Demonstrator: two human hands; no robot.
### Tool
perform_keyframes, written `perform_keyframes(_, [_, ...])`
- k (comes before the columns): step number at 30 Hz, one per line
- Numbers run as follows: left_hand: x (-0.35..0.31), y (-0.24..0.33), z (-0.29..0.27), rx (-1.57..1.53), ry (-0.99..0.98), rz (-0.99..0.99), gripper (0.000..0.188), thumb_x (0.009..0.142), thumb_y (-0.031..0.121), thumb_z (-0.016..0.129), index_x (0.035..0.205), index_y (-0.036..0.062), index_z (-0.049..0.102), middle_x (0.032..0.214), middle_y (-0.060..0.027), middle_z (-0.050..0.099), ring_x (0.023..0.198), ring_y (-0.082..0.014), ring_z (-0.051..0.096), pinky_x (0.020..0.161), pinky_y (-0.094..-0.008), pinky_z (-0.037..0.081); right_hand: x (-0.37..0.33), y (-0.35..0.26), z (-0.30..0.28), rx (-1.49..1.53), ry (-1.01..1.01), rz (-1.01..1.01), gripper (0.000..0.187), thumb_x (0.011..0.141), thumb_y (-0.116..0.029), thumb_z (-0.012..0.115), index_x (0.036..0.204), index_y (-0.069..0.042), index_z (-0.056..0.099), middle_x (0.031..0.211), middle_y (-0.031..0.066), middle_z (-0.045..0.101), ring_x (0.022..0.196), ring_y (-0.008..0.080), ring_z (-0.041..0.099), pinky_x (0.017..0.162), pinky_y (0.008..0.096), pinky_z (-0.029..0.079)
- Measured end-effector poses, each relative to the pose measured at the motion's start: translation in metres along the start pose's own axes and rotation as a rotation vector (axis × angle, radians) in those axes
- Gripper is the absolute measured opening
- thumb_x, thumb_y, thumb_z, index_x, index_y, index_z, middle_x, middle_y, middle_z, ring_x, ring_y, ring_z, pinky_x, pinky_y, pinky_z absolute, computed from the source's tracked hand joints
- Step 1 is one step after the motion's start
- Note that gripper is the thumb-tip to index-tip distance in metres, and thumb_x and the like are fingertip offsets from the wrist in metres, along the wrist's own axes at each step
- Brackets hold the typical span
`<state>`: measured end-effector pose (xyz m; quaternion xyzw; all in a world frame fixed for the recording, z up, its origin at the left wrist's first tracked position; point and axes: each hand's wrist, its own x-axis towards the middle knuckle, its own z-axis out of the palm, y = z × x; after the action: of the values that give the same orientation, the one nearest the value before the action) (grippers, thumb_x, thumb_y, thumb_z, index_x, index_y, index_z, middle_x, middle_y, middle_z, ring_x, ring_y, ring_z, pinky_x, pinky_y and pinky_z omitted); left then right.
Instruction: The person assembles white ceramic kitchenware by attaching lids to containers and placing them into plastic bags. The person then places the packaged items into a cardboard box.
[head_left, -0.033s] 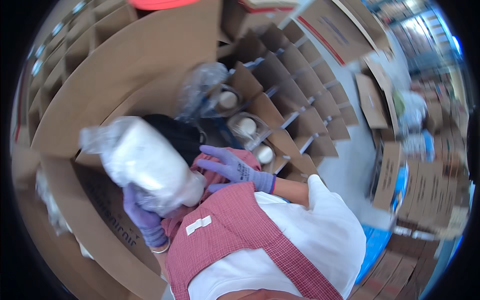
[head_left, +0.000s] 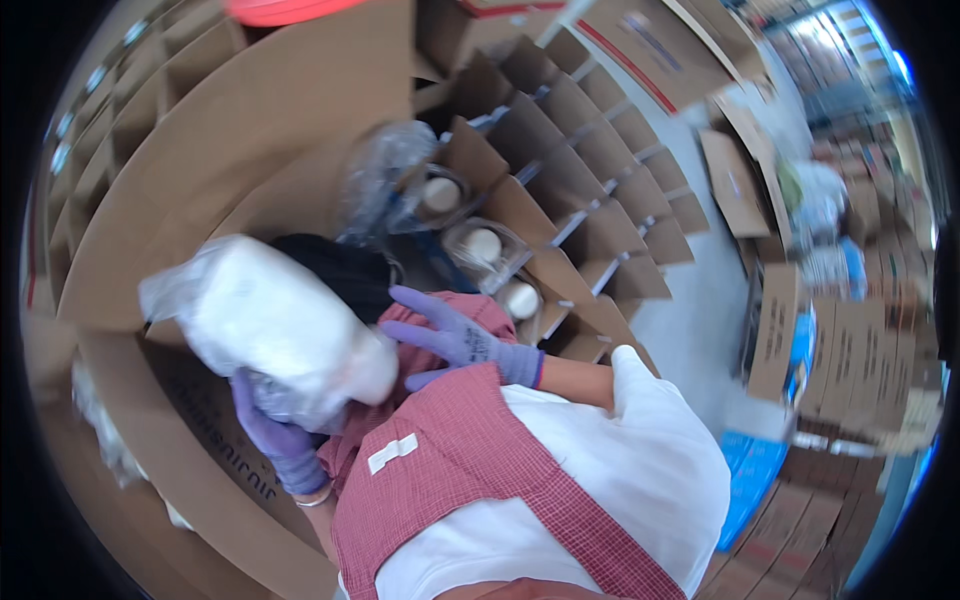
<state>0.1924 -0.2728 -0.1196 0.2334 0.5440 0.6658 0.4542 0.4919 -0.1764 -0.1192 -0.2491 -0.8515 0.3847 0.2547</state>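
Observation:
A white bottle (head_left: 275, 315) in a clear plastic bag lies tilted in front of me, its narrower neck end toward the right. My left hand (head_left: 275, 430), in a purple glove, cups the bottle's near side; the bottle hides part of the fingers. Close to the neck end is my right hand (head_left: 455, 340), gloved alike, its fingers spread over the red checked apron (head_left: 440, 430) and gripping nothing. Beyond it, several white-capped containers (head_left: 480, 247) stand among cardboard dividers, and crumpled clear plastic (head_left: 385, 175) lies beside them.
A cardboard divider grid (head_left: 565, 150) spreads at the far right of my hands. A large open carton (head_left: 200, 400) curves round the left. Stacked brown boxes (head_left: 850, 370) and a blue package (head_left: 748, 480) are on the right. A red rounded object (head_left: 290, 10) sits at the top.
The whole scene has shifted slightly left in the picture. The bottle and both hands keep nearly the same places relative to each other.

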Motion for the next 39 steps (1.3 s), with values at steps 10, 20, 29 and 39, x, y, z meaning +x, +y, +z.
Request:
perform_keyframes(10, [-0.003, -0.045, 0.164, 0.550, -0.741, 0.311, 0.034, 0.096, 0.020, 0.056, 0.124, 0.0015, 0.055, 0.114, -0.0122, 0.064, 0.106, -0.0249, 0.062, 0.095, -0.0393, 0.049, -0.038, -0.035, -0.066, -0.291, 0.916, 0.162, 0.092, 0.059, -0.031, 0.091, 0.135, -0.006, 0.044, 0.136, 0.0144, 0.044, 0.124, 0.0289, 0.046, 0.106, 0.0417, 0.038])
perform_keyframes(20, [-0.047, -0.020, 0.198, 0.042, -1.485, -0.452, 0.039, 0.101, 0.012, 0.050, 0.138, -0.0011, 0.054, 0.120, -0.0105, 0.066, 0.116, -0.0184, 0.061, 0.105, -0.0315, 0.044, -0.208, -0.113, -0.206, -0.089, 0.343, 1.269, 0.072, 0.070, -0.032, 0.081, 0.135, -0.015, 0.054, 0.119, 0.0102, 0.060, 0.103, 0.0189, 0.062, 0.074, 0.0300, 0.056])
perform_keyframes(29, [0.029, 0.008, 0.087, 0.304, -0.778, -0.114, 0.049, 0.104, 0.026, 0.044, 0.141, -0.0062, 0.048, 0.126, -0.0166, 0.063, 0.120, -0.0255, 0.059, 0.109, -0.0370, 0.040, -0.241, -0.030, -0.171, -0.450, 0.096, 1.033, 0.079, 0.066, -0.036, 0.081, 0.135, -0.019, 0.047, 0.129, 0.0153, 0.049, 0.114, 0.0363, 0.056, 0.099, 0.0444, 0.048])
perform_keyframes(39, [0.015, 0.058, 0.003, 0.407, -0.470, 0.002, 0.040, 0.103, 0.019, 0.050, 0.136, -0.0018, 0.055, 0.122, -0.0133, 0.067, 0.117, -0.0200, 0.061, 0.105, -0.0325, 0.043, -0.247, 0.027, -0.072, -0.517, -0.134, 0.622, 0.082, 0.068, -0.023, 0.078, 0.141, -0.007, 0.045, 0.151, 0.0177, 0.041, 0.133, 0.0392, 0.045, 0.109, 0.0463, 0.041])
